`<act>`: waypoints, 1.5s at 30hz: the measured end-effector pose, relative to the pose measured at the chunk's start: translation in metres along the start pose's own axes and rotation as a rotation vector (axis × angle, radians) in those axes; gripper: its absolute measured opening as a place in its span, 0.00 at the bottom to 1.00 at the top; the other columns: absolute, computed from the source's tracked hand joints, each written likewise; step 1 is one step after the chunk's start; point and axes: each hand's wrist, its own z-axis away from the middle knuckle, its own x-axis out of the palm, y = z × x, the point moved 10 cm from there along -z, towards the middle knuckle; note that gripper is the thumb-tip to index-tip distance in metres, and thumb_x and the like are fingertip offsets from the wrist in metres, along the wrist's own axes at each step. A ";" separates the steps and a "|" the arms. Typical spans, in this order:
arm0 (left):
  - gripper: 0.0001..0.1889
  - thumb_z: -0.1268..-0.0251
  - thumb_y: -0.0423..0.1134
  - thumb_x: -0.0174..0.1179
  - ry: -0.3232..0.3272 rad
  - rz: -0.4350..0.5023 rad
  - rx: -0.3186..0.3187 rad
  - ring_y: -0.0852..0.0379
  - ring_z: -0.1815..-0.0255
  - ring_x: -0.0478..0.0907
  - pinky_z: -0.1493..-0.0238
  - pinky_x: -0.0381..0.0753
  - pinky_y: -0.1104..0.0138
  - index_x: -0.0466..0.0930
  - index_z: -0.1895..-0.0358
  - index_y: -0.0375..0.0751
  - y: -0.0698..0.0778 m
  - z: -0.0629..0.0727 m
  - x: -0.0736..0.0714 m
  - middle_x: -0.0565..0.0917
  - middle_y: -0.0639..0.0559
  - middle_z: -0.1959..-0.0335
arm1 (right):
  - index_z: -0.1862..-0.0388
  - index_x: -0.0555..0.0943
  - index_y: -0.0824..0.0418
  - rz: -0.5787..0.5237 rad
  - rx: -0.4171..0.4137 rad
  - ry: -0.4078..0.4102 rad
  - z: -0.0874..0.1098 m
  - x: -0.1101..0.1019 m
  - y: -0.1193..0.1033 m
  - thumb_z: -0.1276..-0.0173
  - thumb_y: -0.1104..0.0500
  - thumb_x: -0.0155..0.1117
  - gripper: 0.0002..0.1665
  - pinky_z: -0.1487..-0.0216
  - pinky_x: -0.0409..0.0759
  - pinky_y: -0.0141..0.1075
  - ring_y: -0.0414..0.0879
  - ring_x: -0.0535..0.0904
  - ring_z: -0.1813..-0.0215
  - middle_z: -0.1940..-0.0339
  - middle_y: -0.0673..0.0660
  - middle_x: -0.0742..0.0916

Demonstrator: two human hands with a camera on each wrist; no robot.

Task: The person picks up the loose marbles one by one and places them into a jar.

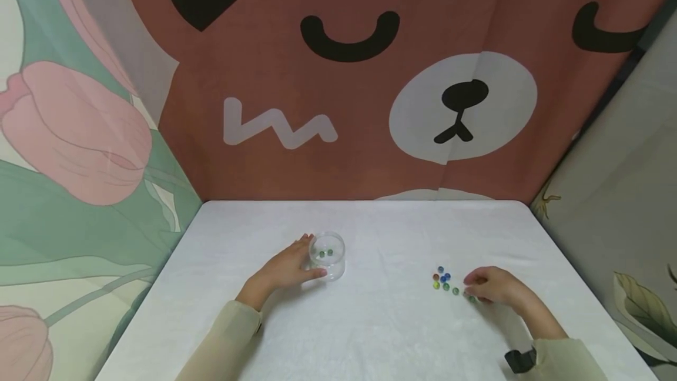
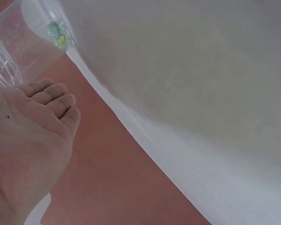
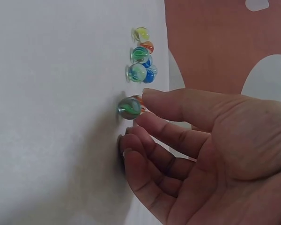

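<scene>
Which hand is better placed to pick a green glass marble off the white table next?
Probably the right hand: its fingers are at a green glass marble. The left hand holds the transparent cylindrical cup, well away from that marble.

White table (image 1: pixel 370 334), red-brown bear-face cloth (image 1: pixel 359 87) behind, pink-tulip cloth (image 1: pixel 79 128) at left, pale leaf-print cloth (image 1: pixel 629 210) at right.

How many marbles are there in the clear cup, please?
2: in the head view, one marble lies inside the clear cup, the other marble just to its right; I see no others there.
</scene>
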 end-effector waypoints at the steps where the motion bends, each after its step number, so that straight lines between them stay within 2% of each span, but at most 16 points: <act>1: 0.56 0.39 0.74 0.58 -0.001 -0.002 -0.002 0.44 0.17 0.49 0.20 0.53 0.49 0.52 0.19 0.38 0.000 0.000 0.000 0.55 0.42 0.18 | 0.52 0.83 0.68 0.007 0.003 0.005 0.000 0.000 0.000 0.33 0.59 0.69 0.15 0.67 0.75 0.37 0.46 0.76 0.68 0.71 0.53 0.81; 14: 0.55 0.39 0.73 0.59 0.014 0.025 -0.003 0.43 0.17 0.50 0.21 0.55 0.46 0.53 0.19 0.38 -0.001 -0.001 0.001 0.56 0.42 0.19 | 0.63 0.83 0.64 0.052 0.028 0.008 0.000 0.004 0.000 0.34 0.62 0.68 0.06 0.67 0.74 0.36 0.45 0.76 0.67 0.71 0.53 0.82; 21: 0.56 0.40 0.75 0.58 0.009 0.010 -0.002 0.44 0.17 0.49 0.20 0.53 0.48 0.52 0.19 0.39 0.000 0.000 0.001 0.55 0.43 0.18 | 0.61 0.85 0.65 0.033 0.015 0.022 -0.002 0.001 -0.001 0.33 0.62 0.67 0.07 0.66 0.75 0.37 0.46 0.76 0.66 0.71 0.53 0.82; 28: 0.56 0.39 0.74 0.58 0.004 0.012 -0.003 0.44 0.17 0.48 0.20 0.53 0.48 0.51 0.19 0.38 0.000 0.000 0.001 0.55 0.42 0.18 | 0.56 0.85 0.66 0.005 0.007 0.037 -0.002 -0.006 -0.006 0.32 0.60 0.66 0.11 0.64 0.75 0.38 0.46 0.77 0.64 0.70 0.52 0.84; 32: 0.56 0.39 0.74 0.58 0.012 0.008 0.000 0.43 0.17 0.49 0.21 0.54 0.48 0.52 0.19 0.37 0.000 -0.001 0.001 0.56 0.42 0.19 | 0.51 0.86 0.68 -0.087 -0.025 0.010 -0.002 -0.006 -0.015 0.28 0.57 0.65 0.15 0.61 0.77 0.38 0.45 0.78 0.63 0.67 0.53 0.86; 35: 0.56 0.39 0.73 0.58 0.010 0.006 -0.001 0.43 0.17 0.49 0.20 0.53 0.49 0.52 0.19 0.37 0.000 0.000 0.001 0.56 0.42 0.18 | 0.47 0.84 0.71 -0.239 -0.053 -0.033 -0.005 0.000 -0.021 0.27 0.57 0.65 0.18 0.58 0.82 0.36 0.43 0.82 0.60 0.60 0.56 0.89; 38: 0.56 0.39 0.73 0.58 0.005 0.006 -0.005 0.43 0.17 0.49 0.20 0.53 0.49 0.52 0.19 0.37 0.000 0.000 0.001 0.55 0.42 0.18 | 0.44 0.81 0.76 -0.404 -0.115 -0.094 -0.009 0.008 -0.031 0.26 0.58 0.64 0.22 0.55 0.85 0.34 0.43 0.85 0.56 0.53 0.62 0.89; 41: 0.56 0.39 0.74 0.58 -0.001 0.008 -0.008 0.43 0.17 0.49 0.20 0.53 0.49 0.51 0.19 0.37 0.001 0.000 0.000 0.55 0.42 0.18 | 0.41 0.77 0.80 -0.533 -0.167 -0.168 -0.012 0.017 -0.042 0.25 0.59 0.64 0.26 0.53 0.86 0.33 0.43 0.86 0.54 0.51 0.64 0.88; 45: 0.56 0.38 0.73 0.58 -0.004 0.004 -0.010 0.43 0.17 0.48 0.20 0.52 0.49 0.51 0.19 0.37 0.001 0.000 0.000 0.55 0.41 0.18 | 0.38 0.72 0.84 -0.634 -0.208 -0.245 -0.017 0.026 -0.055 0.25 0.60 0.63 0.29 0.51 0.86 0.33 0.43 0.86 0.53 0.50 0.63 0.88</act>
